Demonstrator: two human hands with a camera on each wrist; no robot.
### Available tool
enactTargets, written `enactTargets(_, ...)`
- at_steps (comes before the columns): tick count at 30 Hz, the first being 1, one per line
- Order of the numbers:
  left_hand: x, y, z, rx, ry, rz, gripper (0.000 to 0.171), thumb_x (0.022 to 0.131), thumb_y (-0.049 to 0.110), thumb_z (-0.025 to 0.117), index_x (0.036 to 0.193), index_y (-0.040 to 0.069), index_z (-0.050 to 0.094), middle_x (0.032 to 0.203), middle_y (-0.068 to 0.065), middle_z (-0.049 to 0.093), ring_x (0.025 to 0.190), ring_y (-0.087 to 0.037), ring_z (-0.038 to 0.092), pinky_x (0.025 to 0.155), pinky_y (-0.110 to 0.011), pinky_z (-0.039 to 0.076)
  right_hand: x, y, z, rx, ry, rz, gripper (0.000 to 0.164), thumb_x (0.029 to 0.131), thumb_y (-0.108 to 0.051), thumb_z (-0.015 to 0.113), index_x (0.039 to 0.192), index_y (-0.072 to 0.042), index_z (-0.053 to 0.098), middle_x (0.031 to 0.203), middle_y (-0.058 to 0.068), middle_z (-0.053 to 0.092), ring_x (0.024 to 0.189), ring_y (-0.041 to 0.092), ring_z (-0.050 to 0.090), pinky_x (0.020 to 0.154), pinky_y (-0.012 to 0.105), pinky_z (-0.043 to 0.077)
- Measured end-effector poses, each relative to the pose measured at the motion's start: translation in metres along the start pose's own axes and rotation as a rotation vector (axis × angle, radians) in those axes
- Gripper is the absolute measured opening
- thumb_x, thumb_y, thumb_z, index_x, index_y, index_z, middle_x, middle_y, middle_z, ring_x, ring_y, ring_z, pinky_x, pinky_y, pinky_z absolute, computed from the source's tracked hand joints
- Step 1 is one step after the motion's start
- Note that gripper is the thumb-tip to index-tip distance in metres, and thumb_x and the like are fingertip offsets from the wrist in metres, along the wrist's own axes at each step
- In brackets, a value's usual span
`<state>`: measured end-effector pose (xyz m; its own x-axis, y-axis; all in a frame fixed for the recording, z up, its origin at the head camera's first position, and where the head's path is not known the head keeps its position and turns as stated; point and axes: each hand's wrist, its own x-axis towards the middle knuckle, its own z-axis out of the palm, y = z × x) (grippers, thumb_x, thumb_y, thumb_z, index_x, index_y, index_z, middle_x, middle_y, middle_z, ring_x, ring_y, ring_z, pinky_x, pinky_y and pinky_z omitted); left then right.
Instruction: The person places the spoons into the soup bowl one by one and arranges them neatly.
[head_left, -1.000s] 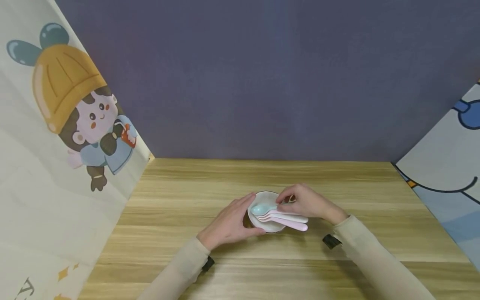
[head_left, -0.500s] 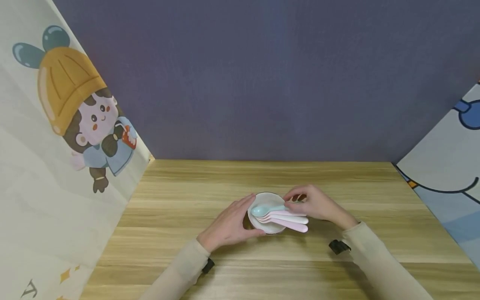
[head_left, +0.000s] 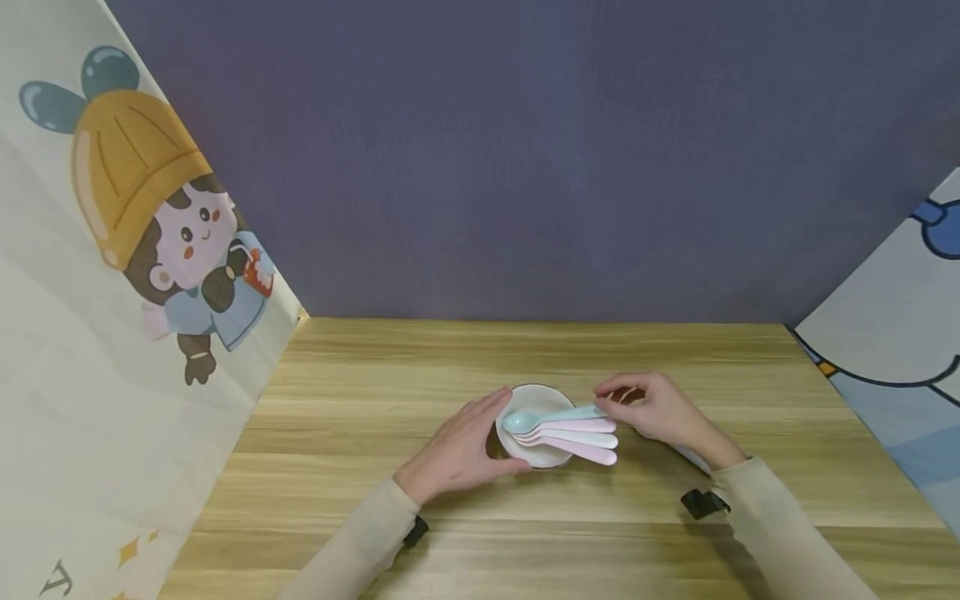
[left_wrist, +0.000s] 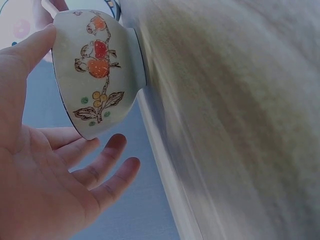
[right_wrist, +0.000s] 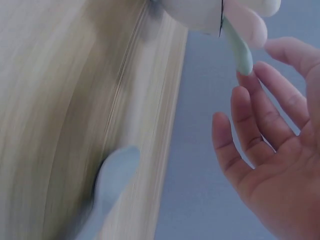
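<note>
A white bowl (head_left: 555,402) with a dark rim stands on the table; its outer wall (left_wrist: 90,65) carries painted fruit and leaves. My left hand (head_left: 465,442) steadies it, thumb and forefinger at opposite sides of the rim. Inside lie several small spoons, handles jutting out to the right: a mint spoon (head_left: 521,422), pink and white ones between, and a pink spoon (head_left: 596,454) nearest me. My right hand (head_left: 660,408) is at the mint handle's end. In the right wrist view a fingertip meets the mint handle (right_wrist: 239,52), while the thumb stands apart, fingers loosely spread.
A pale blue spoon (right_wrist: 112,175) lies on the wooden table (head_left: 375,367), partly hidden under my right wrist in the head view. A dark blue-grey panel (head_left: 525,167) rises behind the table. Printed cloths flank both sides, with a cartoon figure (head_left: 187,242) on the left one.
My right hand has slid right along the mint spoon from near its bowl end to the handle's end. The left hand and the white bowl have hardly moved.
</note>
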<state>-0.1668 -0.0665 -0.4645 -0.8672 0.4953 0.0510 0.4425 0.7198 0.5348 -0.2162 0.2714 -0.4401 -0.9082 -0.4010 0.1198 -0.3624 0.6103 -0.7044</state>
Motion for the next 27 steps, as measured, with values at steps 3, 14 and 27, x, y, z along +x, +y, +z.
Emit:
enactTargets(3, 0.003, 0.000, 0.000, 0.008, 0.009, 0.000, 0.110, 0.089, 0.069, 0.075, 0.169, 0.010, 0.029, 0.176, -0.005, 0.032, 0.161, -0.025, 0.035, 0.133, -0.046, 0.030, 0.000, 0.006, -0.007, -0.007, 0.004, 0.008, 0.018, 0.098, -0.025, 0.079, 0.113, -0.016, 0.083, 0.103, -0.004, 0.080, 0.089, 0.010, 0.070, 0.078, 0.026, 0.060)
enactTargets(14, 0.013, 0.001, 0.001, -0.007, 0.017, -0.017, 0.110, 0.089, 0.069, 0.075, 0.170, 0.011, 0.028, 0.176, -0.006, 0.031, 0.161, -0.025, 0.034, 0.134, -0.048, 0.029, -0.003, 0.029, -0.026, -0.038, 0.041, 0.016, 0.022, 0.100, -0.022, 0.076, 0.116, -0.008, 0.082, 0.109, 0.004, 0.081, 0.089, 0.004, 0.069, 0.076, 0.023, 0.061)
enactTargets(27, 0.013, 0.001, 0.004, -0.021, 0.016, -0.030, 0.111, 0.089, 0.069, 0.075, 0.170, 0.011, 0.026, 0.177, -0.005, 0.029, 0.162, -0.025, 0.033, 0.134, -0.047, 0.029, -0.020, 0.049, -0.032, -0.041, 0.026, 0.071, 0.024, 0.104, -0.022, 0.071, 0.122, -0.007, 0.080, 0.122, 0.012, 0.079, 0.094, 0.003, 0.070, 0.076, 0.022, 0.061)
